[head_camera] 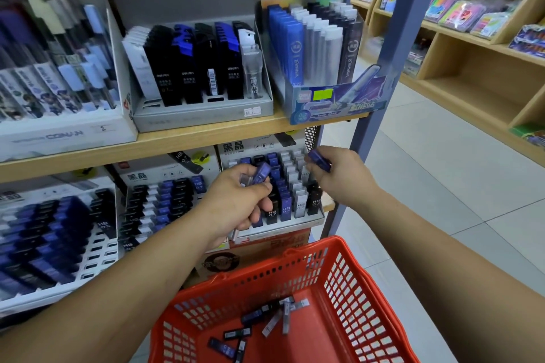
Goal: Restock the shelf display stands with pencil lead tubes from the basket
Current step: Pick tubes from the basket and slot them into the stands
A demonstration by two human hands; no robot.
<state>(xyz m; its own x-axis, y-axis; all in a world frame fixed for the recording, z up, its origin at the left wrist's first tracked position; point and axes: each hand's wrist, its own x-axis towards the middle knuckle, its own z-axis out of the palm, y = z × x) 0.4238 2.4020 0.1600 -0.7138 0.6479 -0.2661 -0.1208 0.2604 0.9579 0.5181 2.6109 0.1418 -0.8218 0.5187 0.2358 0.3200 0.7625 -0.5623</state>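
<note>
The left hand (241,200) is curled round a few tubes (261,174), blue and clear ends poking out above the fingers. The right hand (339,178) pinches one blue tube (320,160) between thumb and fingertips, held tilted just right of the left hand and apart from it. Both hands hover in front of a stand (295,200) packed with upright blue, black and white tubes marked HB 0.7. The left hand's knuckles overlap its front rows, and the right hand is over its right edge.

Below and between the forearms is a red basket (348,283), with loose tubes (265,321) scattered flat on its bottom.

Left of the left hand, more stands fill the lower shelf. Above both hands runs a wooden shelf board (177,141) carrying further lead displays. Right of the right hand a blue-grey post (380,68) rises. Beyond it are a pale tiled floor (427,180) and wooden racks (472,68) of coloured packets.
</note>
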